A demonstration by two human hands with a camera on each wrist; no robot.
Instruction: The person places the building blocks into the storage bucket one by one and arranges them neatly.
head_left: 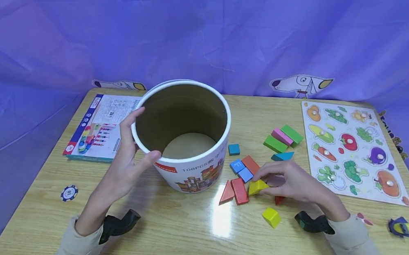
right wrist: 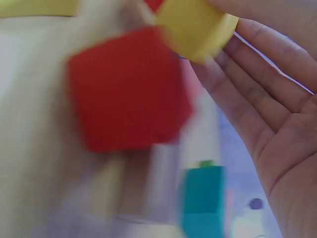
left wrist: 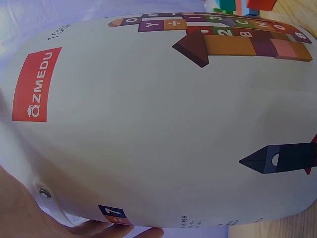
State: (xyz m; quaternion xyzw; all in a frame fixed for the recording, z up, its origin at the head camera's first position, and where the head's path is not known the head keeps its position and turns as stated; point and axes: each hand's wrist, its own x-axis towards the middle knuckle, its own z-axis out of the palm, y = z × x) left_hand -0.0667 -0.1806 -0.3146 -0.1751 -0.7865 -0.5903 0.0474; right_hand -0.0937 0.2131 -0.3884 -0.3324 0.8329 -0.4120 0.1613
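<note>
A large white bucket (head_left: 200,172) with printed block pictures stands tilted on the table, its inside showing only a bare floor. My left hand (head_left: 127,165) grips its left rim, thumb over the near edge; in the left wrist view the fingers (left wrist: 104,229) lie along its printed wall. With thumb and fingers my right hand (head_left: 288,178) pinches a yellow block (head_left: 258,187), also seen in the right wrist view as a yellow block (right wrist: 193,29). Close by that hand lie a red block (right wrist: 124,94), red blocks (head_left: 239,191), blue blocks (head_left: 245,174) and another yellow block (head_left: 271,217).
Green and pink blocks (head_left: 282,136) lie farther back. A vegetable puzzle board (head_left: 357,154) covers the right side, with a small toy figure (head_left: 402,227) in front. At left are a box (head_left: 104,130) and a poker chip (head_left: 69,193). A purple curtain (head_left: 206,33) hangs behind.
</note>
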